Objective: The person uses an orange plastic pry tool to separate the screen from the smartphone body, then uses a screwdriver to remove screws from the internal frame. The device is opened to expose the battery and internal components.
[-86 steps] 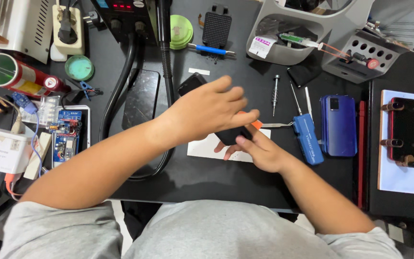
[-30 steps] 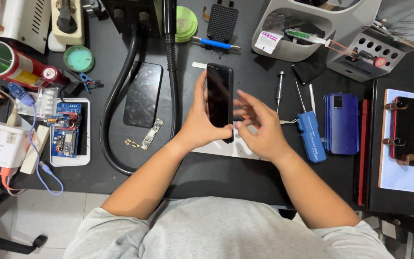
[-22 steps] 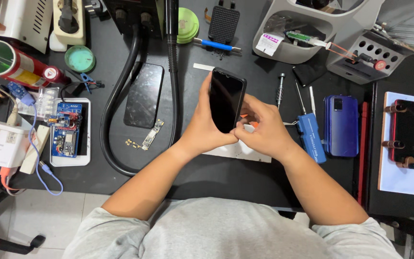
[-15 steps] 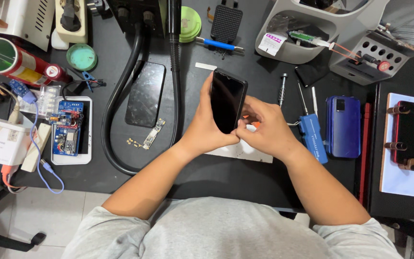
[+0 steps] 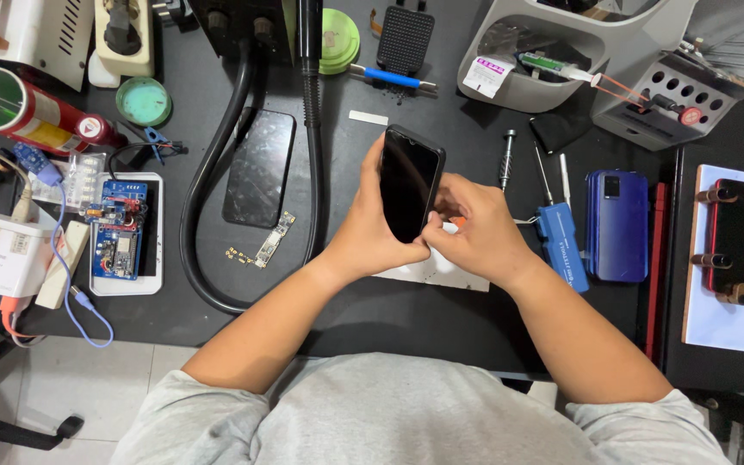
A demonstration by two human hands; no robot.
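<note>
1. Black phone (image 5: 409, 182) held upright off the bench, dark screen toward the camera, near the centre of the view.
2. Left hand (image 5: 370, 232) wrapped around the phone's left edge and lower back, closed in a firm grip on it.
3. Right hand (image 5: 474, 228) curled against the phone's right edge at about 4 o'clock from its middle, fingertips (image 5: 435, 244) pressing near the lower corner; closed on the phone as well. A bit of orange shows by the fingers, too small to identify.
4. Judged from the assembled look: screen seated in the body, no gap visible along the edges in view. Seemingly at a checking or pressing-together stage; power-up not seen, screen dark.
5. White pad (image 5: 441, 269) lying on the black mat (image 5: 406, 319) directly under the hands, at 6 o'clock from the phone.
6. Crowded at 3 o'clock: blue tool (image 5: 561, 245), blue phone (image 5: 616, 226) and thin screwdrivers (image 5: 506, 157) just beside the right hand.
7. At 9 o'clock: loose screen panel (image 5: 260, 168), small logic board (image 5: 274, 241) and black hose (image 5: 217, 172), near but apart from the left wrist.
8. Freest room at 6 o'clock, between the pad and the bench's near edge, crossed only by the forearms.
</note>
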